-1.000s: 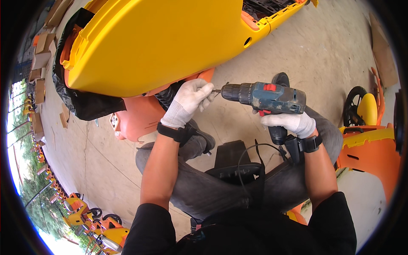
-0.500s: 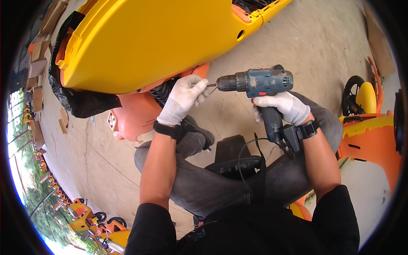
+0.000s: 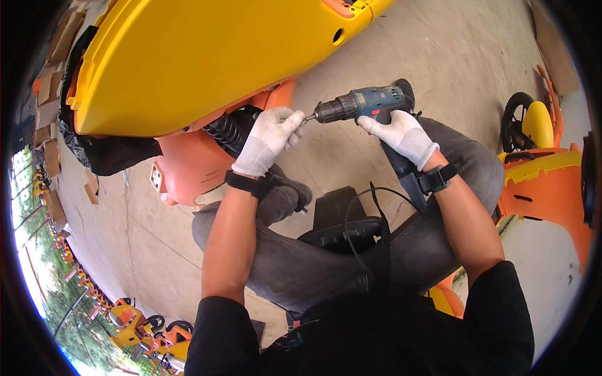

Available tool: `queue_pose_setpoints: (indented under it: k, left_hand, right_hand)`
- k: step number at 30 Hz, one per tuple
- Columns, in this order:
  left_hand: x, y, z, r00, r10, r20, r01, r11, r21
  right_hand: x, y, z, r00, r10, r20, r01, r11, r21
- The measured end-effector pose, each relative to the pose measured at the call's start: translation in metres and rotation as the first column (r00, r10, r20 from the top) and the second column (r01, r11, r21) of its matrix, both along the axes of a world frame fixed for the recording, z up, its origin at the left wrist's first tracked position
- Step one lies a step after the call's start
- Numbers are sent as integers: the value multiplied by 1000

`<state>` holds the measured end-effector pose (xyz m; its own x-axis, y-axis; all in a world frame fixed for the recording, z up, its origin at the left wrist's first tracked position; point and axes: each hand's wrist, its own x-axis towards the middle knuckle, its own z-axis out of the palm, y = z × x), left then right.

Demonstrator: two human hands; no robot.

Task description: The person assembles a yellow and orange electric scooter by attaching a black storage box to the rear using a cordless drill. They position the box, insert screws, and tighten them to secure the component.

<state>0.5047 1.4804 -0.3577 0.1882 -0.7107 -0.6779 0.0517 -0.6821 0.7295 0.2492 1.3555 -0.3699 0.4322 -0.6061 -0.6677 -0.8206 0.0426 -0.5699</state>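
Observation:
My right hand [image 3: 401, 135], in a white glove, is wrapped round the handle of a blue-and-black cordless drill [image 3: 378, 100]. The drill lies roughly level, its black chuck toward the left. A thin metal bit [image 3: 310, 118] sticks out of the chuck. My left hand [image 3: 271, 135], gloved in white too, is closed in a pinch at the tip of that bit; whatever small piece the fingers hold is hidden. Just beyond and left of this hand stands a large yellow body panel [image 3: 188, 69] on a vehicle, with an orange part [image 3: 194, 163] and a black coil spring [image 3: 223, 133] below it.
My bent legs [image 3: 313, 269] frame the work, with a black box-like part [image 3: 338, 213] and a loose cable between them. At the right stand an orange-and-yellow vehicle body [image 3: 545, 188] and a wheel [image 3: 518, 122]. Cardboard [image 3: 51, 94] lies at the far left, near a black plastic sheet [image 3: 106, 153].
The drill has tilted, its chuck end now lower than its rear, and shifted slightly left and up. My left hand has moved a little left, still pinching at the bit tip.

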Motion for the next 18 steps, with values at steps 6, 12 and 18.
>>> queue_pose_setpoints:
  k: [6, 12, 18]
  left_hand:
    - [-2, -1, -5, 1000, -13, 14, 12, 1000, 24]
    - [-1, 1, -5, 1000, -10, 8, 9, 1000, 27]
    - [-6, -1, -4, 995, 20, 101, -18, 1000, -15]
  right_hand:
    - [2, 2, -4, 986, 59, -154, -77, 991, -114]
    - [10, 14, 5, 969, 108, -222, -159, 960, -229]
    - [5, 19, -11, 978, 106, -178, -140, 972, -187]
